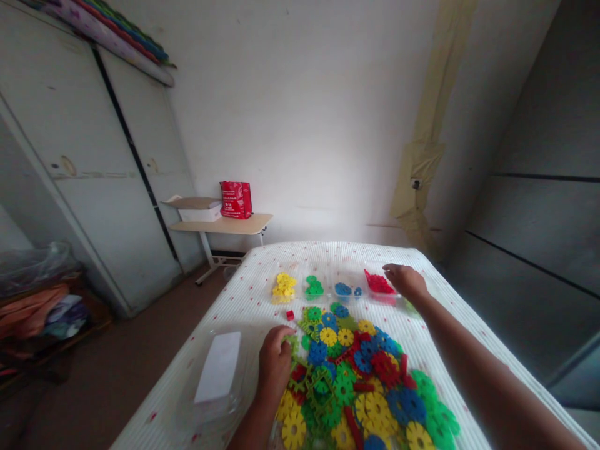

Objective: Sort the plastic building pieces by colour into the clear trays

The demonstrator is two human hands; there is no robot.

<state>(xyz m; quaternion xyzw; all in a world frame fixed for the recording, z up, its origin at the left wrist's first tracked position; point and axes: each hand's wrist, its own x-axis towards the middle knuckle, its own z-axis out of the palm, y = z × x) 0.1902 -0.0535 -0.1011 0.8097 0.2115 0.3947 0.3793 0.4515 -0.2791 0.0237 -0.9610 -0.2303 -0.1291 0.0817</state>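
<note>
My left hand (275, 361) is at the left edge of a pile of plastic building pieces (345, 337). Its fingers curl round a light green piece (292, 342), which shows between thumb and forefinger. Over the right rim of a clear tub of red pieces (382, 285) is my right hand (407, 281), fingers stretched to the left and no piece visible in them. The pile mixes notched discs in yellow, blue, green and red with light green frames and red sticks. One small red block (290, 315) lies apart, left of the pile.
Along the far side stand clear tubs holding yellow discs (284, 287), green discs (314, 287) and blue discs (344, 289). A clear plastic box with a white paper (218, 365) lies at left on the striped tablecloth (262, 265). Behind, a side table (248, 224) bears a red bag (236, 200).
</note>
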